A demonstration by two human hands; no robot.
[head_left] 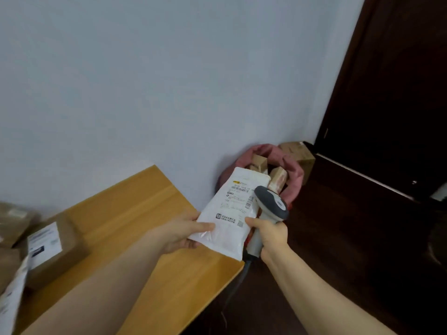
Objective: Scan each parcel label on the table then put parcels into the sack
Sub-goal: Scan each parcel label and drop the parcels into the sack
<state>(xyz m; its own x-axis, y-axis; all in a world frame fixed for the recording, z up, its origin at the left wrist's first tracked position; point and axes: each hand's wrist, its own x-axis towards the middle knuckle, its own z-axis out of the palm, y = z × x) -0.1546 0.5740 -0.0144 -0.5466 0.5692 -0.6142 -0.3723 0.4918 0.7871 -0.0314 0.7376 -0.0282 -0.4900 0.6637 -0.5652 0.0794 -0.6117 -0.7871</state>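
Observation:
My left hand (183, 234) grips the lower left edge of a white padded parcel (232, 209), label side up, held in the air past the right end of the wooden table (145, 213). My right hand (271, 235) holds the handle of a grey barcode scanner (272, 201), whose head sits beside the parcel's right edge. Behind them, on the floor by the wall, stands the pink sack (287, 170), mouth open, with brown boxes (278, 178) inside.
A brown box with a white label (53, 247) lies on the table's left side, with other parcels (12, 226) and a white mailer (12, 298) at the left edge. A cardboard box (300, 153) stands behind the sack. A dark door (387, 93) fills the right.

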